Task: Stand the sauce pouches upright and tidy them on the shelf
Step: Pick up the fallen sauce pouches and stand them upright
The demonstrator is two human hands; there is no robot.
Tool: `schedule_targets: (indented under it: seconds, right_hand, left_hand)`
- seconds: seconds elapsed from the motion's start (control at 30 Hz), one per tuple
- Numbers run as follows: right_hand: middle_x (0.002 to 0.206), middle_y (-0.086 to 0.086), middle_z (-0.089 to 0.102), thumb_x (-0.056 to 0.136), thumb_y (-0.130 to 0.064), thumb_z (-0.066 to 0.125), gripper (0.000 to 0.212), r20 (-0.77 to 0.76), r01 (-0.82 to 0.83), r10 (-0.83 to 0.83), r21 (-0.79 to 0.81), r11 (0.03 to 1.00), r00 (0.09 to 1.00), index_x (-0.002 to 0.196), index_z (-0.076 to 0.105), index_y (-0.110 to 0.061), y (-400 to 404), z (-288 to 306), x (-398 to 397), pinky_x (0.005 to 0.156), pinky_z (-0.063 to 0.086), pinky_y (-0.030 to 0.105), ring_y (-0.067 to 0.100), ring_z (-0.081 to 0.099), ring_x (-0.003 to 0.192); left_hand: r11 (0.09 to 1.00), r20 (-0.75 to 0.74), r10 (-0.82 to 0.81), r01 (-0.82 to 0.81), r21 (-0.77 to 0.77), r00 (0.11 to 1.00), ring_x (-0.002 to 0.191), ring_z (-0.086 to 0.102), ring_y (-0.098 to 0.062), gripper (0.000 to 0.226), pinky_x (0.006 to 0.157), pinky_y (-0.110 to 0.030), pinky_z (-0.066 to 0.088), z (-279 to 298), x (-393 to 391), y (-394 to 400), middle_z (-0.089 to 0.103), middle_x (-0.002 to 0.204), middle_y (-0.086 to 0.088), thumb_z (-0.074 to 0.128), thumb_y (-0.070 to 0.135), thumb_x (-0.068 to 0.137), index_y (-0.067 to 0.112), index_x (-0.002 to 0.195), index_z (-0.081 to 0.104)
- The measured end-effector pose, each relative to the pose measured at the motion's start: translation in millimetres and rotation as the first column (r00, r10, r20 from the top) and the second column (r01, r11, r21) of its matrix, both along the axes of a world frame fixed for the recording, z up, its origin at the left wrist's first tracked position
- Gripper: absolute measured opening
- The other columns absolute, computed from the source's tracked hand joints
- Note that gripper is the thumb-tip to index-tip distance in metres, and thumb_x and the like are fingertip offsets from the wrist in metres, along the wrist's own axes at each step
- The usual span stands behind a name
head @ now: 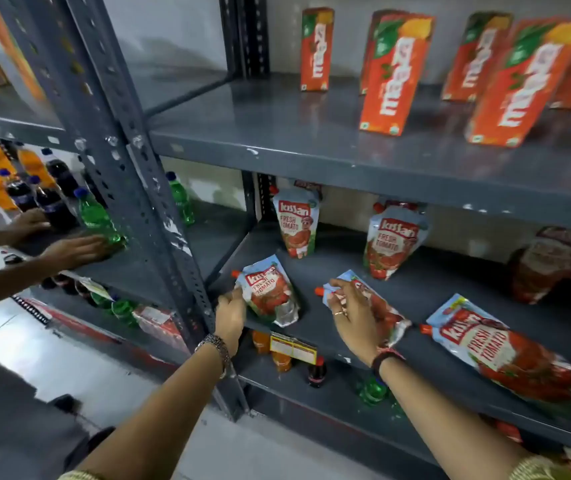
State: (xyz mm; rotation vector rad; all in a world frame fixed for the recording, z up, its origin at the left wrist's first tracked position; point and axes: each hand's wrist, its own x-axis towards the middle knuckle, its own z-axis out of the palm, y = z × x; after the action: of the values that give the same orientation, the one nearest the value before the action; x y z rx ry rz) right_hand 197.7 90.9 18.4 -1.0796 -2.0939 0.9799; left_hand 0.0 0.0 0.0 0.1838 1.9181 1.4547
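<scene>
Tomato sauce pouches on the grey middle shelf (426, 296): the front-left pouch (270, 292) is gripped at its edge by the left hand (230, 315), a lying pouch (381, 310) is grasped by the right hand (353, 313), another lying pouch (505, 351) is seen beside it, and two upright pouches (296, 223) are shown behind.

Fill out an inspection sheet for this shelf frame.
Surface: grey metal shelf, scuffed.
Job's things: two pouches upright at the back; three lying down at the front.
Clutter: dark pouch at right, blurred.
Grips: left hand on the left front pouch; right hand on the middle one.
Cables: nothing seen.
Surroundings: juice cartons above, bottles left, another person's hands.
</scene>
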Motion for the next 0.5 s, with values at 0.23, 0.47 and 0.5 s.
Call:
schedule_targets:
  seconds: [0.23, 0.47, 0.5]
  right_hand:
    - [0.082, 0.012, 0.055, 0.091, -0.017, 0.051, 0.024, 0.172, 0.139, -0.067, -0.446, 0.884, 0.983, 0.069, 0.06, -0.012, 46, -47, -103, 0.076, 0.036, 0.029, 0.021, 0.051, 0.088]
    - [0.093, 0.019, 0.066, 0.091, -0.008, 0.053, 0.023, 0.042, 0.153, -0.176, -0.717, 0.68, 0.983, 0.071, 0.063, -0.013, 52, -49, -113, 0.07, 0.05, 0.034, 0.023, 0.058, 0.075]
    - [0.083, 0.012, 0.063, 0.091, -0.007, 0.053, 0.025, 0.022, 0.144, -0.188, -0.728, 0.67, 0.982, 0.069, 0.06, -0.017, 51, -42, -108, 0.064, 0.047, 0.029, 0.019, 0.054, 0.069]
  left_hand:
    - [0.995, 0.183, -0.093, 0.1, -0.03, 0.979, 0.115, 0.056, -0.04, 0.04, 0.086, -0.041, 0.049, -26, -34, 30, 0.055, 0.115, -0.012, 0.046, 0.018, 0.096, -0.006, 0.127, 0.047]
    - [0.981, 0.096, -0.193, 0.192, 0.023, 0.976, 0.087, 0.068, -0.037, 0.03, 0.061, -0.034, 0.06, -23, -48, 33, 0.065, 0.116, -0.024, 0.053, 0.011, 0.091, -0.004, 0.117, 0.057]
    - [0.98, 0.068, -0.198, 0.195, 0.046, 0.978, 0.077, 0.068, -0.032, 0.026, 0.054, -0.03, 0.059, -19, -50, 36, 0.067, 0.111, -0.021, 0.054, 0.012, 0.091, -0.001, 0.113, 0.059]
